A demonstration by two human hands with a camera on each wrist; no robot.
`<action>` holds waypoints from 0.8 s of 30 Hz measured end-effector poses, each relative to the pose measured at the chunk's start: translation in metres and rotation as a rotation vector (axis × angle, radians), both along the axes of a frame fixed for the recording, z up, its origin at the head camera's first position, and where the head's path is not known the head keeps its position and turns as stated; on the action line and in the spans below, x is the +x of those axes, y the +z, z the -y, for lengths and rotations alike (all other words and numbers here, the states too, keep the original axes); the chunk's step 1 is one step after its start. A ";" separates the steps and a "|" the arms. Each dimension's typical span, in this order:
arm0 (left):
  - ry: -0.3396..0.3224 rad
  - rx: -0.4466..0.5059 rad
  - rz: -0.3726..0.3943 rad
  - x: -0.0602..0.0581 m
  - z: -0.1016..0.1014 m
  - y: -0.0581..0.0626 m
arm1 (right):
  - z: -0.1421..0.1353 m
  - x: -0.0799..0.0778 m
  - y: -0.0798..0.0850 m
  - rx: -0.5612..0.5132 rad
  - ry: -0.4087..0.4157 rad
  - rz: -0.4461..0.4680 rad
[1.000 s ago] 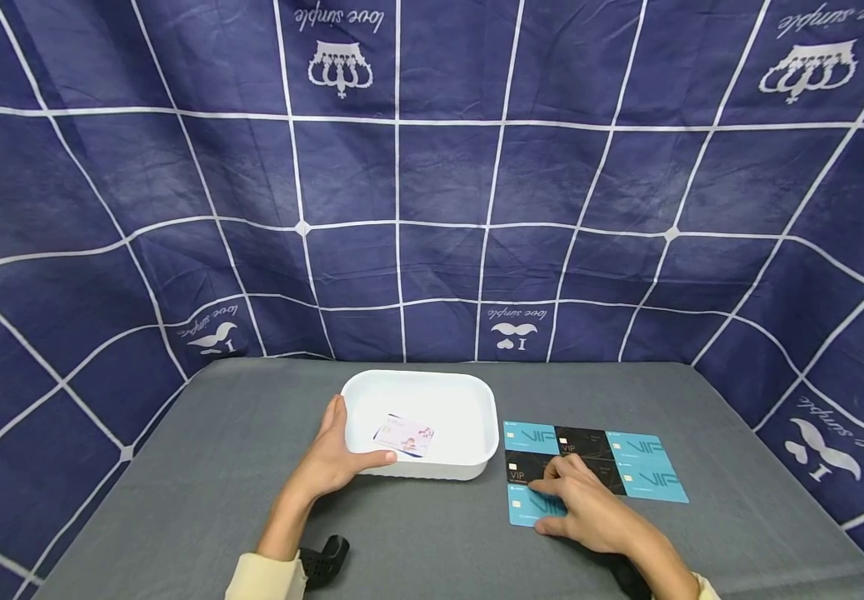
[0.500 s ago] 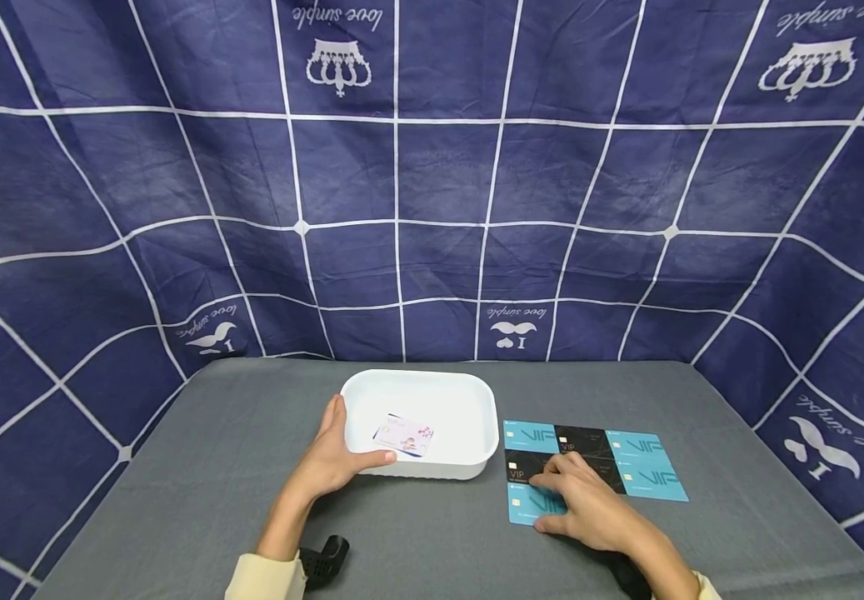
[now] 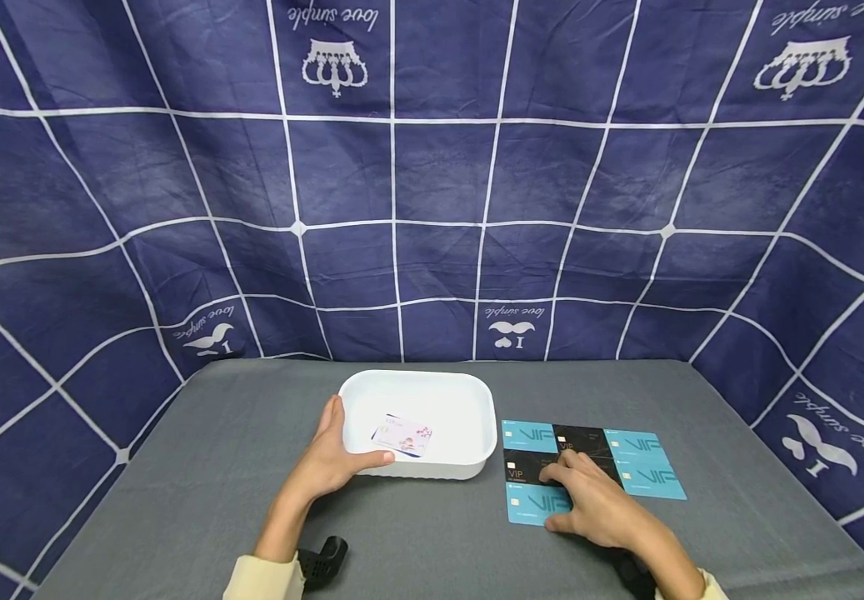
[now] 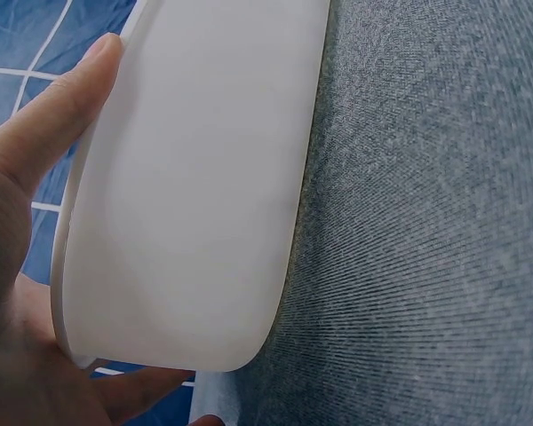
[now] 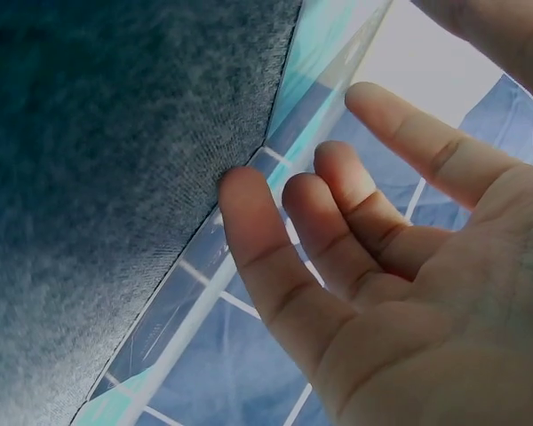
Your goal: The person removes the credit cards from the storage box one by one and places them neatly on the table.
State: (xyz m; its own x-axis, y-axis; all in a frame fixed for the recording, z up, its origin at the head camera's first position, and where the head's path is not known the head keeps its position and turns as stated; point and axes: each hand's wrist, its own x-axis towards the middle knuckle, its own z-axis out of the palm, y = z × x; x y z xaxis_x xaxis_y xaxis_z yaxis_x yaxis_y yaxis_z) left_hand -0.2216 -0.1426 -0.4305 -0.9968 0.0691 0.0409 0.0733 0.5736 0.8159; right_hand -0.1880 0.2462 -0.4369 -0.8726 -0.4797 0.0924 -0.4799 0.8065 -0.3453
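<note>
My left hand (image 3: 330, 458) grips the near left corner of a white plastic tub (image 3: 461, 408), thumb along the front rim and fingers at the left side. In the left wrist view the tub's wall (image 4: 195, 195) fills the middle. Inside lie a few pinkish-white cards (image 3: 404, 436), stacked at slightly different angles. My right hand (image 3: 600, 504) is over a block of VIP cards, its relaxed fingers (image 5: 258, 231) bent a little with nothing between them. Its thumb is by the front blue card (image 3: 536, 503); its fingertips overlap the black cards (image 3: 525, 468).
More blue cards (image 3: 649, 479) lie edge to edge at the block's right, and another blue card (image 3: 527, 435) sits at its far left. The grey cloth-covered table (image 3: 417, 542) ends at a blue checked curtain (image 3: 439, 183). Black wrist devices (image 3: 322, 562) sit beneath both forearms.
My right hand has shifted slightly right, its fingers drawing back and showing more of the front blue card. My left hand and the tub have stayed in place.
</note>
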 end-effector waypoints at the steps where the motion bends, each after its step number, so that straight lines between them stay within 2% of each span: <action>1: 0.001 0.000 -0.001 0.000 0.000 0.000 | 0.000 0.000 0.000 0.000 0.002 -0.001; 16: 0.000 0.006 0.001 -0.001 -0.001 0.000 | 0.002 -0.002 -0.001 -0.024 0.046 -0.053; 20: 0.000 0.017 -0.002 -0.002 -0.001 0.000 | 0.005 -0.001 -0.002 -0.096 0.070 -0.114; 24: 0.001 0.016 -0.004 -0.002 0.000 -0.002 | 0.012 0.000 -0.002 -0.232 0.114 -0.136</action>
